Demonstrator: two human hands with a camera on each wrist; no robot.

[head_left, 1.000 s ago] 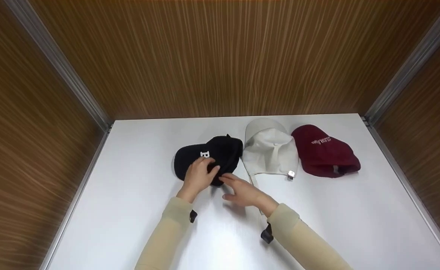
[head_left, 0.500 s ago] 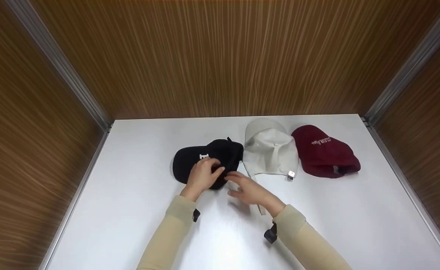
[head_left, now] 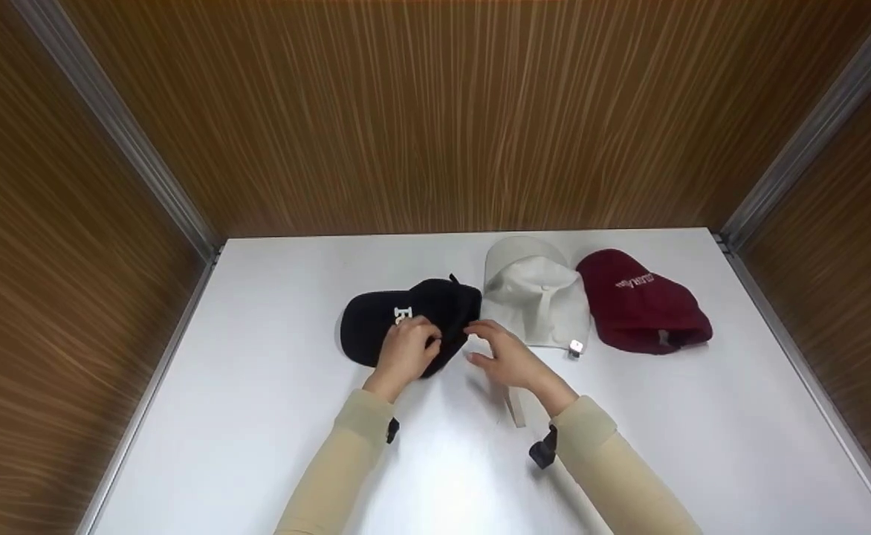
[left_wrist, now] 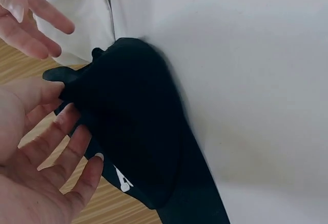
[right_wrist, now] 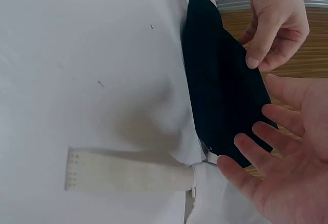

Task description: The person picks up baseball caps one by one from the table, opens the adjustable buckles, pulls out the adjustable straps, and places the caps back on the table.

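A black baseball cap (head_left: 372, 323) with white lettering lies on the white tabletop, brim to the left in the head view. My left hand (head_left: 404, 353) pinches the top of its crown between thumb and fingers; the thumb shows against the black cloth in the right wrist view. At the cap's rear edge is my right hand (head_left: 511, 360), its fingers loosely bent and spread, with nothing between them. Whether its fingertips touch the cap cannot be told. Just right of the black cap lies a cream cap (head_left: 539, 301), whose strap (right_wrist: 130, 171) hangs out below the right hand.
A dark red cap (head_left: 640, 305) with pale lettering lies right of the cream one, touching it. A metal buckle (head_left: 575, 348) sits at the cream cap's lower corner. Wood-grain panels (head_left: 435, 119) enclose the white table (head_left: 272, 312) at the back and both sides.
My left hand has shifted slightly right and down over the crown, the black cap turning a little with it. My right hand has moved right and up along the cap's rear edge.
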